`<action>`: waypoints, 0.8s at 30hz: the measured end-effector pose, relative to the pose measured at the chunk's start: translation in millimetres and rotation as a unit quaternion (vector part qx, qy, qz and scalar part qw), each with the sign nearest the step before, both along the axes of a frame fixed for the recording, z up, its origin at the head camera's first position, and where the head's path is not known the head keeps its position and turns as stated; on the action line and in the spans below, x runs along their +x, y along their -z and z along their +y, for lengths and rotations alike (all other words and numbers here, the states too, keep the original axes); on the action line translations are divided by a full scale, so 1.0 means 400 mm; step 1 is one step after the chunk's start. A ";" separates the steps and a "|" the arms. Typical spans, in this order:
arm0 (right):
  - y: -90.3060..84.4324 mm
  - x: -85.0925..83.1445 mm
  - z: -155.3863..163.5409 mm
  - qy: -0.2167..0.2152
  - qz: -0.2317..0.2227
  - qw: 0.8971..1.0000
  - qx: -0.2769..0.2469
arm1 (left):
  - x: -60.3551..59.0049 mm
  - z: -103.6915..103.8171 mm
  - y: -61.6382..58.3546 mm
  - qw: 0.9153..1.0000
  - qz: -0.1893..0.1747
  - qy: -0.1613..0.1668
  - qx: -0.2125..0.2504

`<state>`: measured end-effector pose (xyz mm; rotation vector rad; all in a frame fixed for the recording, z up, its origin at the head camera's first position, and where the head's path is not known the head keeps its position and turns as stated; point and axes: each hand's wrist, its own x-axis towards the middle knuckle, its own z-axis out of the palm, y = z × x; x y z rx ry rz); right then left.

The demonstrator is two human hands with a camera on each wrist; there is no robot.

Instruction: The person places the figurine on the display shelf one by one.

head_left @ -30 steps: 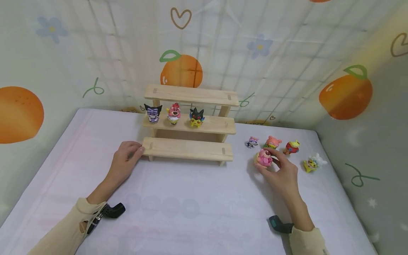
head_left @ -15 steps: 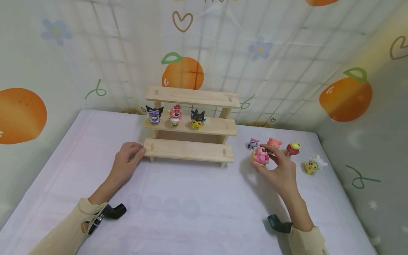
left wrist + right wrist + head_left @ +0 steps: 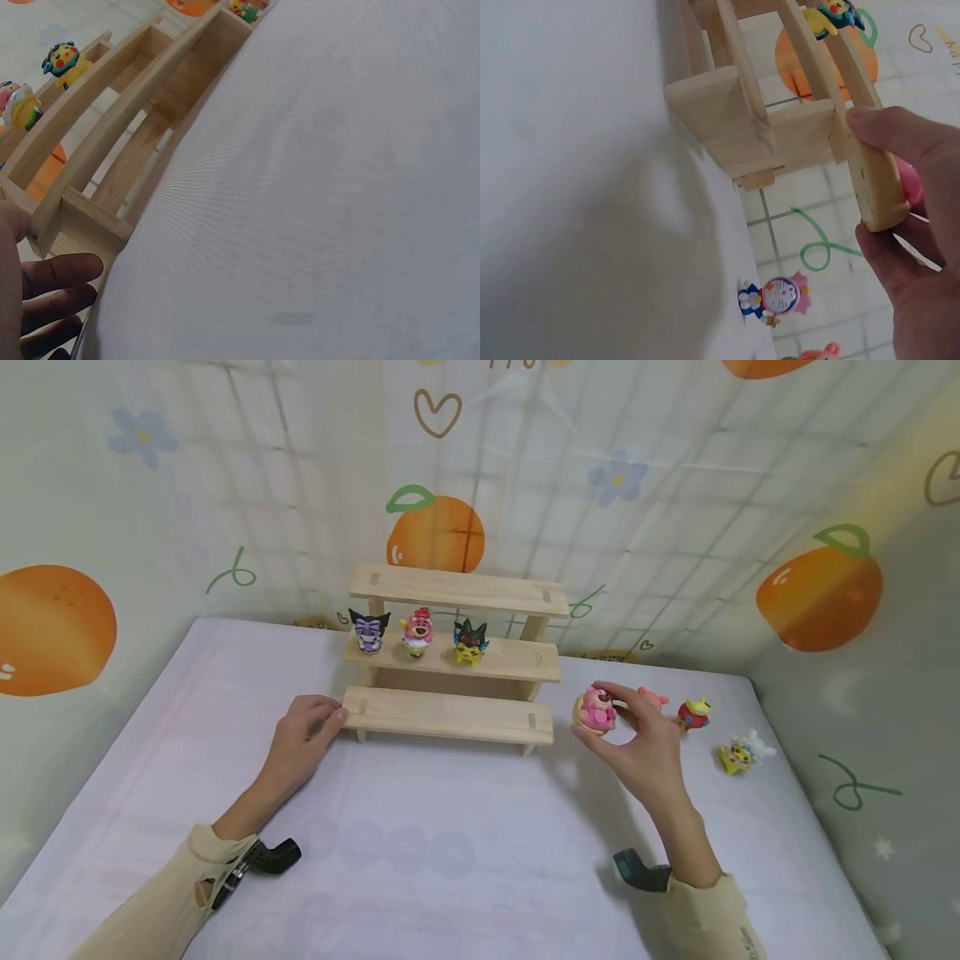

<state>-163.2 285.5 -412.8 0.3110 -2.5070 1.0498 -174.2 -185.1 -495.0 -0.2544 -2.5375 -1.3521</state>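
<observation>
Pinching the pink bear figurine on its tan base (image 3: 596, 710) at its fingertips' eleven o'clock, the right hand (image 3: 645, 747) hovers at three o'clock from the three-tier wooden shelf (image 3: 450, 714); the left hand (image 3: 300, 747), fingers relaxed, touches the shelf's left end.

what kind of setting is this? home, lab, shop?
Probably a staged recording booth, not a lived-in room: a fruit-and-flower printed backdrop sheet closes in a white cloth-covered table holding a three-tier wooden display shelf with small cartoon figurines; the right hand holds a pink bear figurine.
</observation>
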 end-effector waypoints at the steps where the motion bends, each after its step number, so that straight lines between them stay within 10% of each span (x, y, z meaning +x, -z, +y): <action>1: -0.002 -0.001 -0.003 -0.001 -0.001 1.000 -0.002 | 0.000 0.000 0.000 1.000 0.000 0.000 0.000; 24: -0.051 -0.033 -0.081 -0.046 0.029 0.998 -0.023 | -0.001 -0.003 0.004 1.000 -0.010 0.001 -0.004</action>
